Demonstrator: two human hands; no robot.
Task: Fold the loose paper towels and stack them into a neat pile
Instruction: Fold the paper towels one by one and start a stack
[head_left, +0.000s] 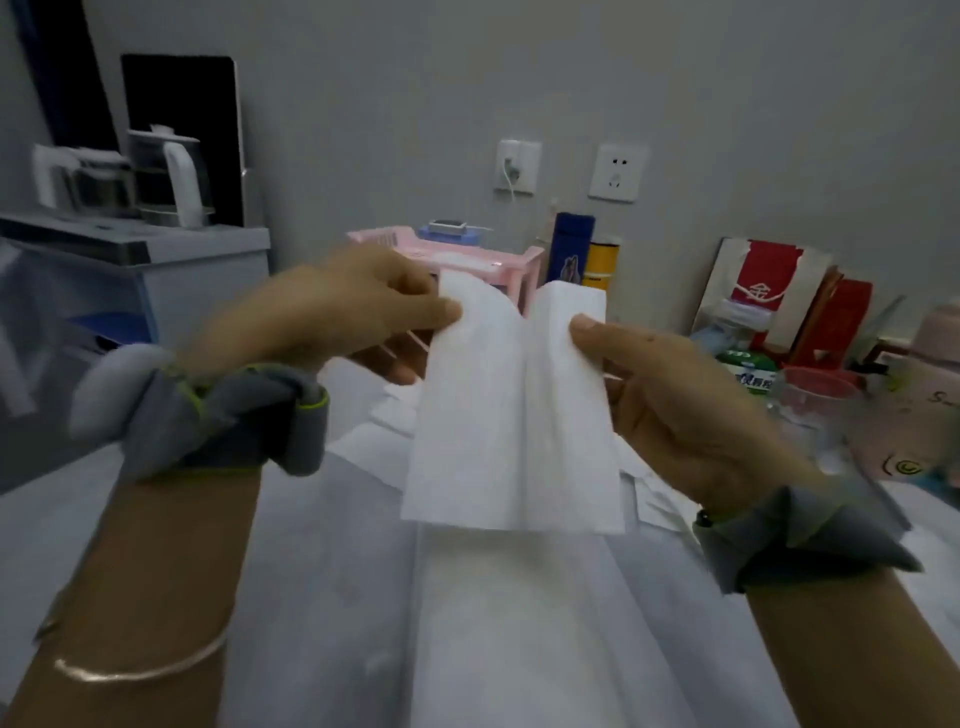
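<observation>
A white paper towel hangs in the air in front of me, creased down its middle. My left hand pinches its upper left edge and my right hand pinches its upper right edge. Below it, more white paper towels lie spread on the table, one long sheet running toward me. Other loose sheets lie flat behind the held towel, partly hidden by it.
A pink plastic basket stands at the back centre, blue and yellow containers beside it. Red and white bags, a green packet and a clear cup crowd the right. A kettle sits on a cabinet at left.
</observation>
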